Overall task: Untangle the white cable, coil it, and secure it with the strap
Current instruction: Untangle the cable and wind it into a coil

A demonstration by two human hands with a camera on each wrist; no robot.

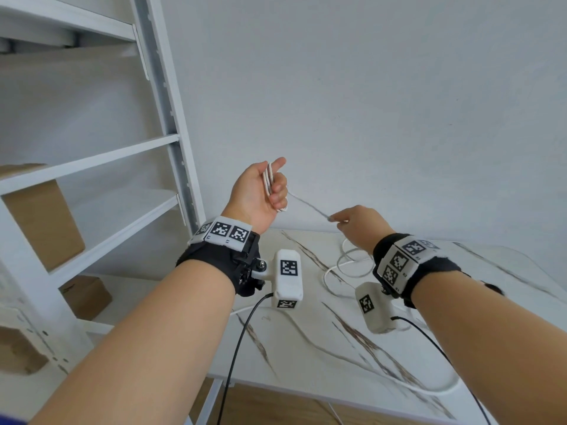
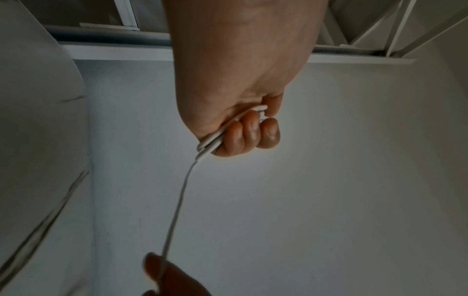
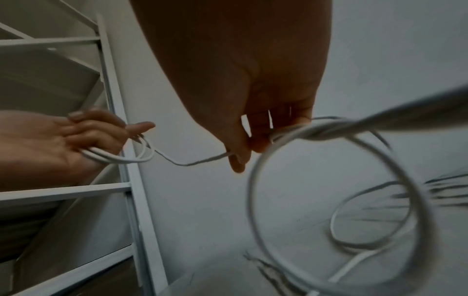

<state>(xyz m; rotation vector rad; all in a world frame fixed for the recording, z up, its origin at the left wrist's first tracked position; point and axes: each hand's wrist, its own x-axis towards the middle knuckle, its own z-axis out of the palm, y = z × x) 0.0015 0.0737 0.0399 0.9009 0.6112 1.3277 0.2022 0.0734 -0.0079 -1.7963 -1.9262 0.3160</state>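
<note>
Head view suggests a tug by the right hand (image 1: 357, 222), pinching the white cable (image 1: 306, 204) beside the left hand (image 1: 260, 191), could slip loops from that fist's curled grip

A white bench (image 1: 306, 348) with brown streaks stands by a plain white wall (image 1: 368, 102). To its left is a tall white shelf rack (image 1: 171, 118). Brown boxes (image 1: 46, 219) sit on its shelves.

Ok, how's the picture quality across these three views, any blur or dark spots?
Head view: bright and even, with wide-angle bending of the shelf unit. Left wrist view: dim, though the left hand gripping the white cable reads sharply. Right wrist view: the right hand is a dark backlit shape, and the near cable loops smear with blur.
</note>
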